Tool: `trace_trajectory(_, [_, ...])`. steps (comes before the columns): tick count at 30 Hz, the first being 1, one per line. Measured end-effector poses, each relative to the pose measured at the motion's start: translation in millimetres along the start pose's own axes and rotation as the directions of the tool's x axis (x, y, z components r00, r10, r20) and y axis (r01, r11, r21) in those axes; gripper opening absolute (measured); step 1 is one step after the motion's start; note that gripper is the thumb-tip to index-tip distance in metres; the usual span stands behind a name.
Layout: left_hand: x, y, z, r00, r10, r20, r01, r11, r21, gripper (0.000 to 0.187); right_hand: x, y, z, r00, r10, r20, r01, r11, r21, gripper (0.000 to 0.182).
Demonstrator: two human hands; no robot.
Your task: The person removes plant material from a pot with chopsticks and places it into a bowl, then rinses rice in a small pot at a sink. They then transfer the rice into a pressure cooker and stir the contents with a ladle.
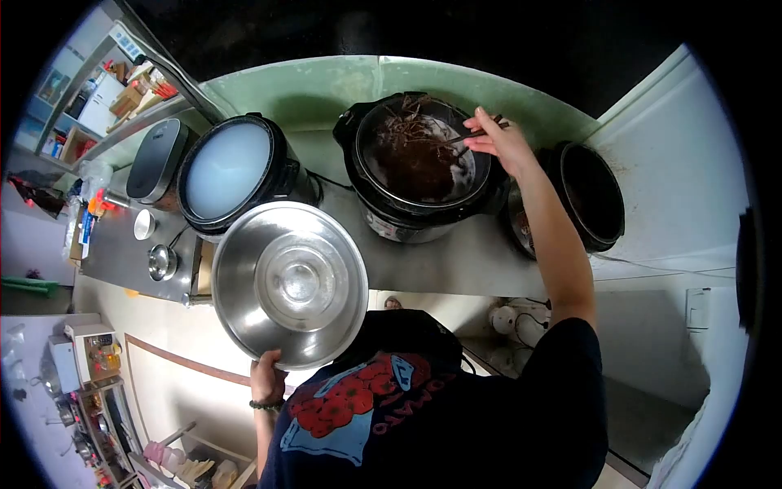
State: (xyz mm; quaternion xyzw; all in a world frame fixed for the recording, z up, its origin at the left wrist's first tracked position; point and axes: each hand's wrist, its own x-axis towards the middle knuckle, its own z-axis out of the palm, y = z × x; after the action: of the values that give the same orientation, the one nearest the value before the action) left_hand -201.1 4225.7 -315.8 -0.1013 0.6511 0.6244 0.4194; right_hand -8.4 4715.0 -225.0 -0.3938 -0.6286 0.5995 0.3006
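While the right arm stretches forward from the shoulder, its forearm rises away from the body and leans inward to the left; the right hand (498, 145) hangs over the right side of a black electric cooker (399, 228), fingers pointing left and bent together around a pair of dark chopsticks (464, 137); the thumb and fingertips pinch the sticks, though their exact grip is too small to tell.

The chopsticks lie slantwise, their long axis running roughly right to left, with the working ends pointing left and slightly toward the body, over the brown, foam-edged liquid (411, 173); thin, dark, twig-like strands (407, 130) are heaped toward the far left of the cooker's inner pot, just beside those ends; whether the tips touch them I cannot tell.

Low on the left, the left hand (266, 381) reaches forward with a beaded bracelet (266, 404) at its wrist; its fingers are clamped on the near rim of a wide steel bowl (297, 281), those beneath the rim mostly hidden; the bowl is round, without a long axis, and its open side faces up toward the head; it is held in front of a second cooker (303, 189) of cloudy, whitish liquid, partly covering the edge of the counter (432, 265).
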Motion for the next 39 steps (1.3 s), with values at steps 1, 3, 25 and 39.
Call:
trace_trajectory(1, [1.0, -1.0, -3.8, 1.000, -0.011, -0.001, 0.011, 1.000, 0.005, 0.010, 3.3, 8.5, 2.9, 1.000, 0.004, 0.004, -0.004, 0.999, 0.050, 0.043])
trace_trajectory(3, [4.7, -0.8, -8.3, 1.000, -0.023, 0.013, 0.023, 1.000, 0.009, 0.011, 15.7, 18.2, 10.3, 1.000, 0.004, 0.009, -0.005, 0.995, 0.100, 0.042])
trace_trajectory(25, [10.2, -18.6, -18.2, 0.992, 0.093, 0.081, -0.092, 0.996, -0.022, 0.012, 65.2, 47.2, 14.3, 0.775, 0.069, -0.628, -0.039, 0.997, 0.061, 0.031])
trace_trajectory(39, [13.4, -7.0, -20.7, 0.986, 0.049, 0.160, -0.044, 0.998, -0.036, 0.016, 19.5, 53.5, 11.3, 0.768, -0.065, -0.638, 0.249, 0.947, 0.204, 0.019])
